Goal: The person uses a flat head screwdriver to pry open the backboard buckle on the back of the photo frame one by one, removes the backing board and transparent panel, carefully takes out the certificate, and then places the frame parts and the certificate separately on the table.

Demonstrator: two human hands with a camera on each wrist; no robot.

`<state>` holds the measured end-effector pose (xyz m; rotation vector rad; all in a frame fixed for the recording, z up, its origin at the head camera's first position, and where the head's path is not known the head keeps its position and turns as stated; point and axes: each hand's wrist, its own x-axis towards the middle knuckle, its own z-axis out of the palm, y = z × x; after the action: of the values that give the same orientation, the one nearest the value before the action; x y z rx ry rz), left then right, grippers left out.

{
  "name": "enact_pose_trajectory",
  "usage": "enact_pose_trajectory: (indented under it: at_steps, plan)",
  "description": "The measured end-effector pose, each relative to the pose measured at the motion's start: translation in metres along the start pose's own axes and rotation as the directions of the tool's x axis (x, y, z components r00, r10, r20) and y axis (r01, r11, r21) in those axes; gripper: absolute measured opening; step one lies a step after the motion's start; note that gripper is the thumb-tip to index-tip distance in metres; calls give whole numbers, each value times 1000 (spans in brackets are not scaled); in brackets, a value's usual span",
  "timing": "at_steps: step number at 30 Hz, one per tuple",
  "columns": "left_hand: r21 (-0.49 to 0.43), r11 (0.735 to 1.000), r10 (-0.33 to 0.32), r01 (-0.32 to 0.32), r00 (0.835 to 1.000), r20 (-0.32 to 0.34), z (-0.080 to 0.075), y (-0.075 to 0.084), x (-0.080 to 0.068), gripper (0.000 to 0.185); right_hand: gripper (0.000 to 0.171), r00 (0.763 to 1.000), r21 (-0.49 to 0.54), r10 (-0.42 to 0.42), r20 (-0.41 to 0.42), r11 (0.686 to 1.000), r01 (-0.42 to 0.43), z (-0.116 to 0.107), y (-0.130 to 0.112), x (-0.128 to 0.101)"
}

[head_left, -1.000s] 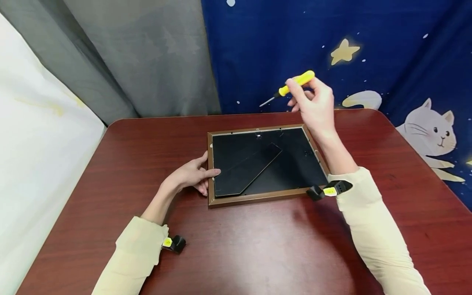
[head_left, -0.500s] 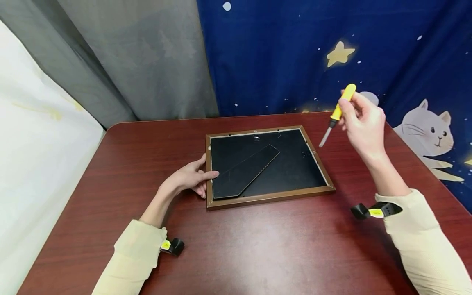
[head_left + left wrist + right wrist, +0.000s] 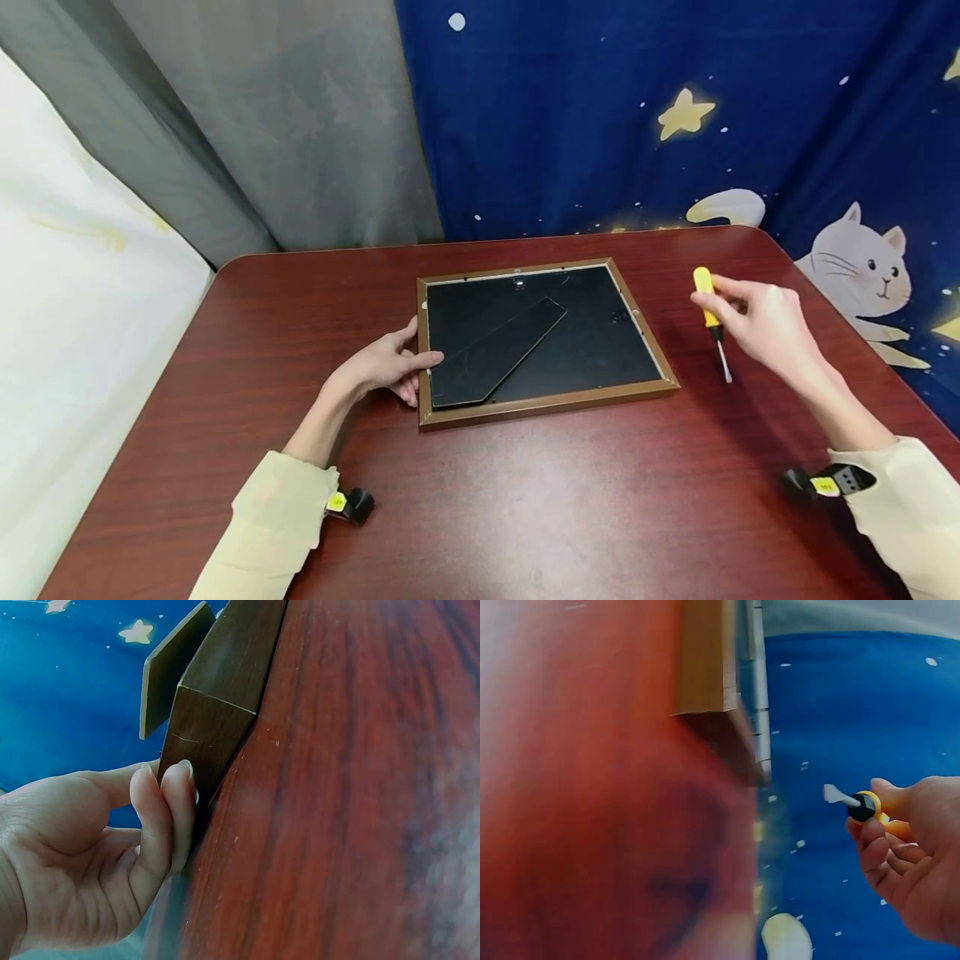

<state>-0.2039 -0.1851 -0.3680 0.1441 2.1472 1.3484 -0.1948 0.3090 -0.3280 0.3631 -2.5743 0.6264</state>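
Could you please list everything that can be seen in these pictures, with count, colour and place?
picture frame: one, brown wood, face down at the table's middle, black backing up.
easel stand: one, black, lying flat on the backing.
screwdriver: one, yellow handle with a metal shaft, right of the frame, tip pointing down toward the table.
table: one, reddish-brown.
curtain: one, grey, behind the table on the left.
cloth backdrop: one, dark blue with stars and a white cat, behind on the right.
left hand: one, fingers curled against the frame's left edge.
right hand: one, gripping the screwdriver.
sleeves: two, cream, each with a black wrist camera.
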Motion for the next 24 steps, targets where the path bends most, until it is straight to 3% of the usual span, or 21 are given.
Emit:
enact_pose_trajectory:
  at_steps: [11, 24]
  plan:
    - [-22, 1000, 10, -10, 1000, 8, 0, -2, 2, 94, 35, 969, -38, 44, 242, 999, -36, 18, 22, -42]
    - [-4, 1000, -3, 3, 1000, -8, 1, -2, 2, 95, 43, 907, -54, 100, 409, 995, -86, 15, 23, -56]
